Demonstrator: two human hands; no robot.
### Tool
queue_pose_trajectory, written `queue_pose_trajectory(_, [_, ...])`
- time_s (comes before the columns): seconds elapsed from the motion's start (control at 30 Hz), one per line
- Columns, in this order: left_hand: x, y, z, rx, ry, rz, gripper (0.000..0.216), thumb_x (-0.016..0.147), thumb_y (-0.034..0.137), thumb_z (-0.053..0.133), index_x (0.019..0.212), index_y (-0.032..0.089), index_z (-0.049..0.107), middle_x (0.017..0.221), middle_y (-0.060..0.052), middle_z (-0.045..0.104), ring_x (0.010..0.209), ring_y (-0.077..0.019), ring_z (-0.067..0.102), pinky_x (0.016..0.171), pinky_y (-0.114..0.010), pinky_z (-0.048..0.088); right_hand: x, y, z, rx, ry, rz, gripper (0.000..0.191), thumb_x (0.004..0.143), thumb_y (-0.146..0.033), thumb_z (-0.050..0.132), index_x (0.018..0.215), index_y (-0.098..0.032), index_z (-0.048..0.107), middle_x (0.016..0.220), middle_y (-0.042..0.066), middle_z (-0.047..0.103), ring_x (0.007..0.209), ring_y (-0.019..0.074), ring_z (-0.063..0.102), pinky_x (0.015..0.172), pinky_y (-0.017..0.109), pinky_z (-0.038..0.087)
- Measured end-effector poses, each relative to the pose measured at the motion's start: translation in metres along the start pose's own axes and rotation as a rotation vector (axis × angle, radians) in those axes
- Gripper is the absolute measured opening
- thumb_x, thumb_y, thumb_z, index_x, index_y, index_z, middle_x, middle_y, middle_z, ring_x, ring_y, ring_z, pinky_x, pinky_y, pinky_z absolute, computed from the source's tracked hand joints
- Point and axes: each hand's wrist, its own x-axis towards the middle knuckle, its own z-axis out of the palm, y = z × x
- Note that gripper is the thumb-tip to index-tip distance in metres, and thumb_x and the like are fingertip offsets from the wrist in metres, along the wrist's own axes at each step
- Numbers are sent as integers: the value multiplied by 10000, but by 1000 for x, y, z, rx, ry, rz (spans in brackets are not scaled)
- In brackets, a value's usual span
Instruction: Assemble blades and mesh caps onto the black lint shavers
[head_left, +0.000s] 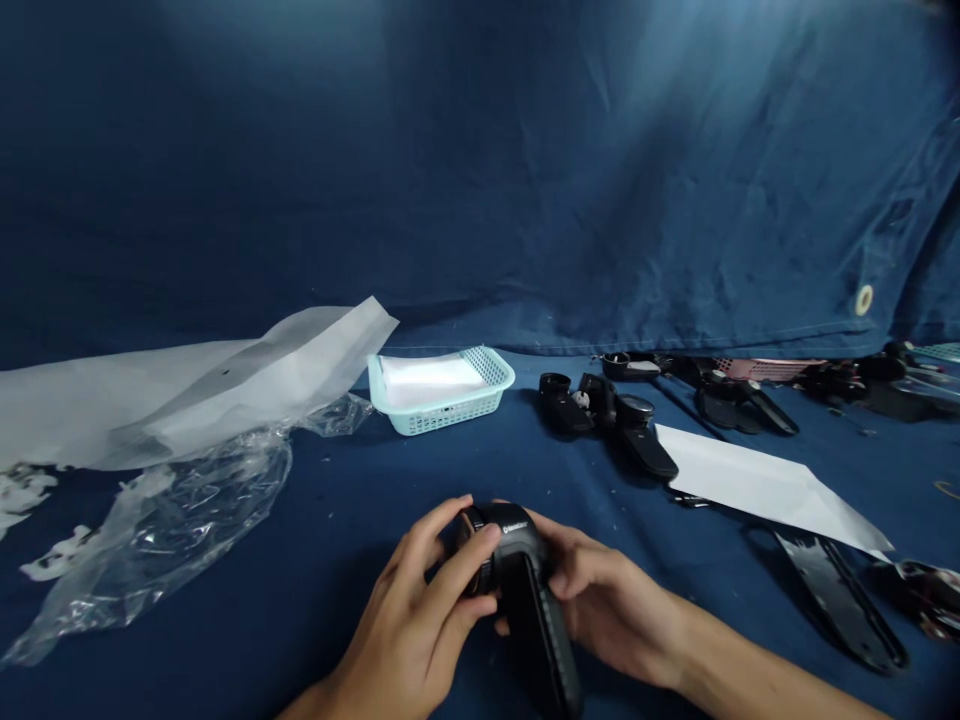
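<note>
A black device [525, 590] with a round head and a long ribbed strap lies low in the middle of the view, over the blue cloth. My left hand [420, 620] wraps its round head from the left, thumb and fingers on the ring. My right hand [600, 600] grips the same device from the right, fingers curled under its body. The strap runs down toward me between my wrists.
A pale teal basket [495, 385] with white sheets inside stands behind. White and clear plastic bags [195, 430] sprawl at the left. Several black devices [622, 415] and a white paper sheet [757, 485] lie at the right. A blue cloth backdrop [480, 170] hangs behind.
</note>
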Motion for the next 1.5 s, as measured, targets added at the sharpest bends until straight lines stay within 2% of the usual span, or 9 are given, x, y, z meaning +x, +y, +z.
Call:
queue_pose_trajectory(0.13, [-1, 0, -2, -4, 0, 2, 479, 980, 123, 426, 1438, 259, 390, 1481, -119, 330, 1226, -240, 501, 940, -402, 549, 1, 0, -8, -73, -58, -1, 746, 586, 33, 568, 1288, -222, 565, 1047, 32, 676, 941, 215, 646, 874, 371, 472])
queue_pose_trajectory(0.57, [-3, 1, -4, -17, 14, 107, 565, 960, 60, 441, 1473, 270, 333, 1499, -141, 289, 1266, -262, 487, 918, -396, 564, -1, 13, -13, -125, -47, -138, 708, 598, -4, 563, 1277, -202, 606, 973, 46, 702, 834, 223, 684, 837, 453, 541])
queue_pose_trajectory(0.73, [2, -2, -3, -22, -12, 75, 520, 956, 90, 469, 1444, 246, 375, 1485, -152, 317, 1247, -276, 491, 937, -438, 549, -1, 12, -17, -169, -33, -145, 671, 636, -23, 575, 1275, -225, 602, 1050, 60, 705, 958, 251, 682, 825, 418, 550])
queue_pose_trajectory(0.83, [9, -4, -1, -22, -57, -8, 482, 967, 141, 478, 1427, 249, 377, 1454, -148, 368, 1257, -295, 485, 987, -509, 504, 1, 8, -16, -169, -12, -95, 495, 769, -118, 583, 1250, -228, 611, 1061, 62, 693, 946, 248, 687, 799, 422, 559])
queue_pose_trajectory(0.93, [14, -4, -1, -45, -45, -6, 479, 974, 165, 477, 1425, 276, 361, 1448, -140, 368, 1280, -304, 473, 1002, -527, 480, 1, 4, -12, -177, 13, -92, 349, 906, -262, 540, 1247, -233, 609, 1034, 65, 690, 909, 229, 686, 761, 401, 565])
queue_pose_trajectory(1.13, [20, -1, -6, -114, -10, 32, 482, 968, 198, 511, 1407, 359, 394, 1467, -88, 375, 1319, -289, 434, 1056, -527, 400, -10, 2, 2, -245, 69, -208, 535, 858, -192, 626, 1367, -291, 498, 1188, 41, 663, 925, 200, 671, 851, 408, 528])
queue_pose_trajectory(1.37, [34, 9, -3, -339, -16, -127, 460, 926, 233, 567, 1358, 369, 494, 1492, -13, 410, 1375, -266, 374, 1150, -471, 269, -10, 1, -4, -263, 84, -294, 535, 785, -159, 675, 1294, -269, 553, 1120, 27, 678, 879, 216, 673, 801, 416, 545])
queue_pose_trajectory(1.43, [41, 13, 3, -426, -3, -231, 505, 915, 256, 579, 1393, 358, 455, 1515, -19, 387, 1364, -274, 390, 1131, -450, 306, -3, 2, -9, -250, 99, -308, 444, 827, -213, 664, 1259, -234, 565, 1062, 39, 681, 861, 221, 676, 776, 424, 552])
queue_pose_trajectory(1.5, [49, 18, 11, -525, 27, -374, 602, 926, 312, 565, 1473, 326, 313, 1552, -78, 315, 1291, -292, 473, 1051, -462, 405, 5, 4, -12, -234, 130, -335, 342, 898, -295, 623, 1220, -194, 568, 1035, 50, 669, 844, 207, 669, 751, 405, 559])
